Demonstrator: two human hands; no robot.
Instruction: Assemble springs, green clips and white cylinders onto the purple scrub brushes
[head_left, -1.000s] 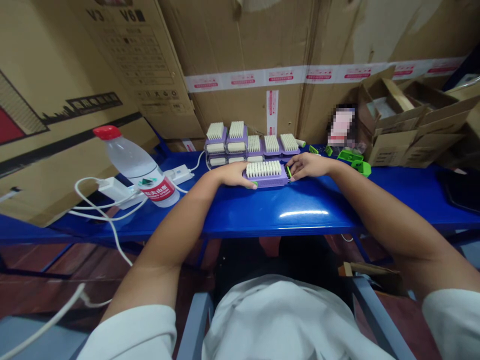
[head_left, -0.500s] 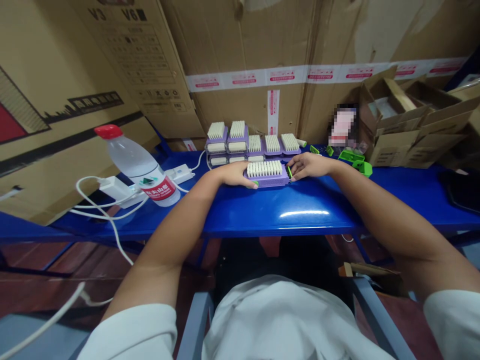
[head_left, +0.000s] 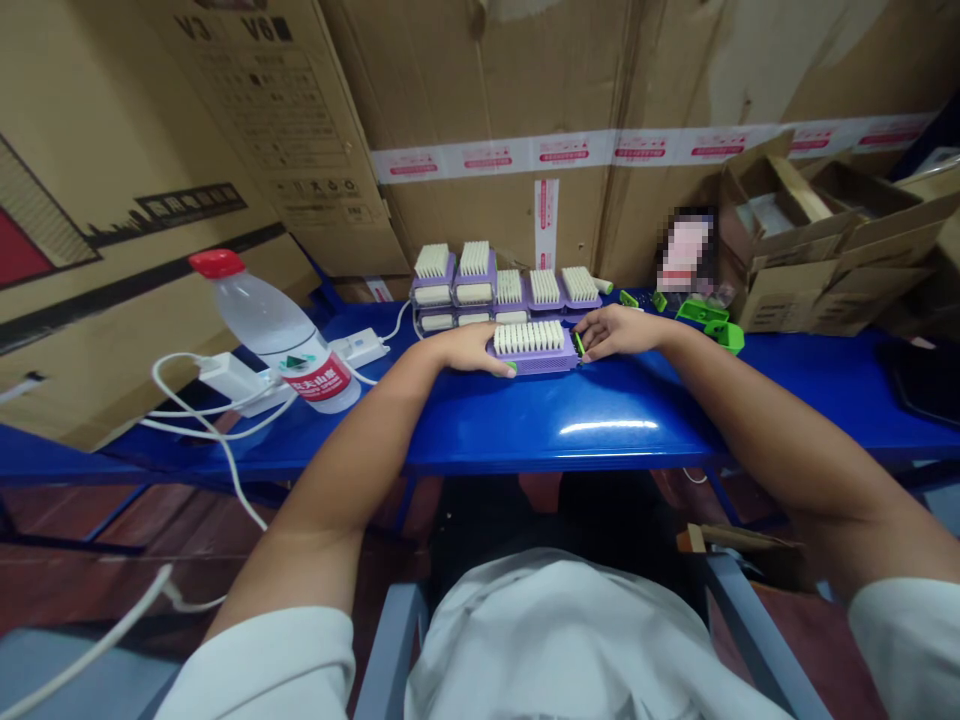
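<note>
A small green piece (head_left: 578,344) half hidden by the right hand's fingers (head_left: 598,338); a pixelated card (head_left: 684,254) beyond, unreadable.

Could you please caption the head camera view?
Left hand and right hand hold a purple plastic brush with cream bristles on a blue bench.

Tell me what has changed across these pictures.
No clear change: the left hand and right hand stay at the two ends of the purple-backed brush, with the green strip beside the right hand. Nothing is taken up or let go that I can see. The water bottle and other brushes stay as they were.
</note>
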